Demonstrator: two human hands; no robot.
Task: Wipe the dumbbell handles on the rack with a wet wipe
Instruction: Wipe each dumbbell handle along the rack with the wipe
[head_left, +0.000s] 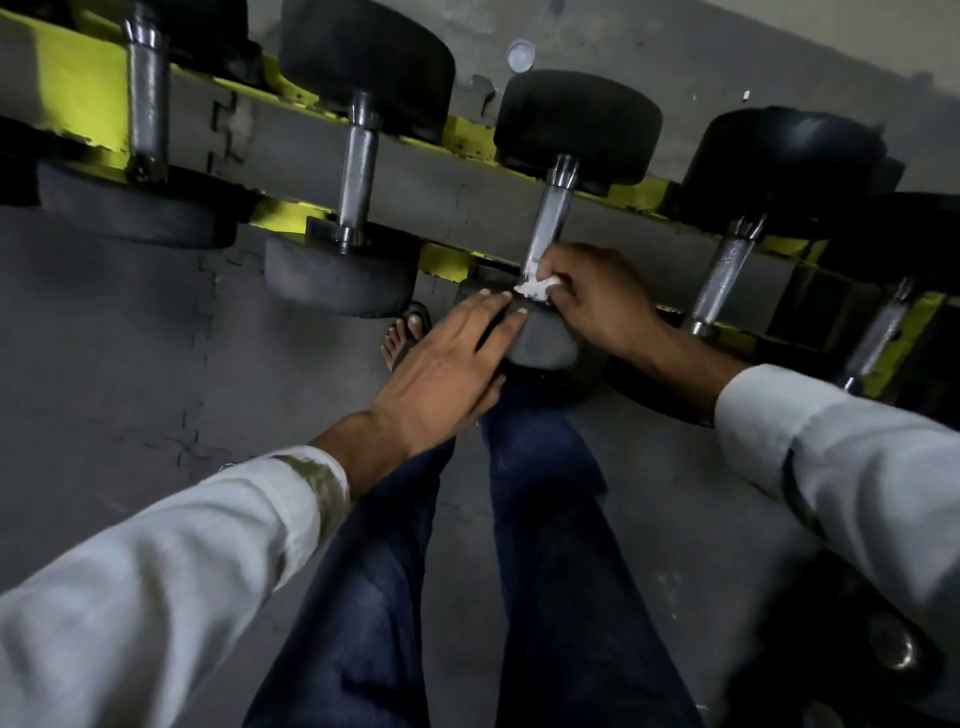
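Several black dumbbells lie across a yellow rack (78, 78). The middle dumbbell has a chrome handle (549, 218) and a near black head (545, 340). My right hand (602, 299) grips a crumpled white wet wipe (535, 287) around the handle's near end, just above that head. My left hand (452, 358) rests with straight fingers on the same near head, fingertips touching beside the wipe.
Neighbouring dumbbell handles lie to the left (356, 171) and right (724, 275), with another at far left (147, 98). Grey interlocking floor mats (130, 364) lie below. My legs in blue trousers (519, 545) and a sandalled foot (408, 332) stand under the rack.
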